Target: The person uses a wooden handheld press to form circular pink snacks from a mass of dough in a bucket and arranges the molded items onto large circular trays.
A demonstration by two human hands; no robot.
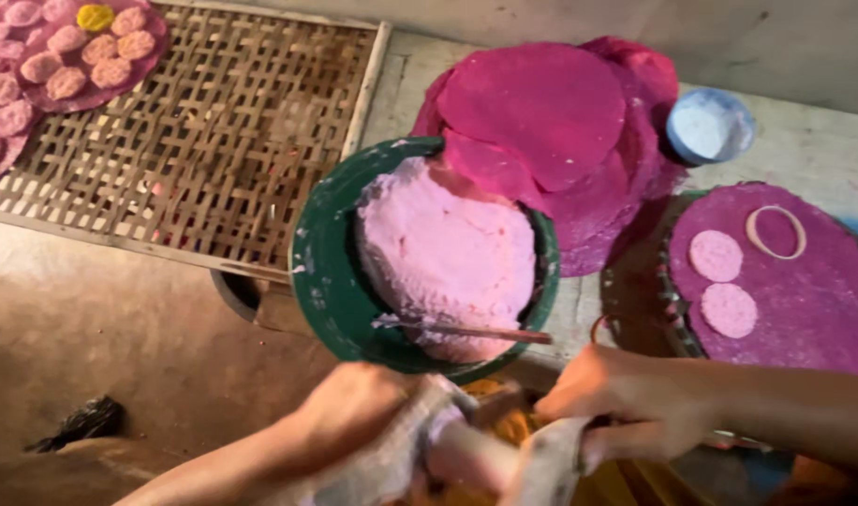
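Left hand: the left hand [354, 412] sits at 6 o'clock in the view, its grip pressed together around a pale grey cloth [396, 454] wrapped on a pinkish lump [466, 459]
Right hand: the right hand [616, 398] comes in from 4 o'clock, grip pinching the other end of the cloth, fingers curled tight
Cloth bundle: held between both hands at the bottom edge, just below the green bowl; blurred, so what the lump is I cannot tell
Green bowl: the green bowl [321, 272] is dead centre, at 12 o'clock from the hands, heaped with pale pink dough [448, 253]
Stick: a thin stick [476, 330] lies across the bowl's near rim, touching the dough
Magenta sheets: a stack of round magenta sheets [551, 112] sits at 1 o'clock from the bowl, overlapping its far rim
Small bowl: a pale blue bowl [710, 126] at 2 o'clock, just beside the stack
Purple tray: a round purple mat [804, 300] at 3 o'clock carries two pale pink discs [717, 255] and a ring cutter [776, 231]
Woven tray: a bamboo lattice tray [204, 141] fills 10 o'clock, with pink cakes [64, 56] and one yellow cake [96, 17] in its far corner
Worktop: the pale worktop [804, 150] shows beneath it all
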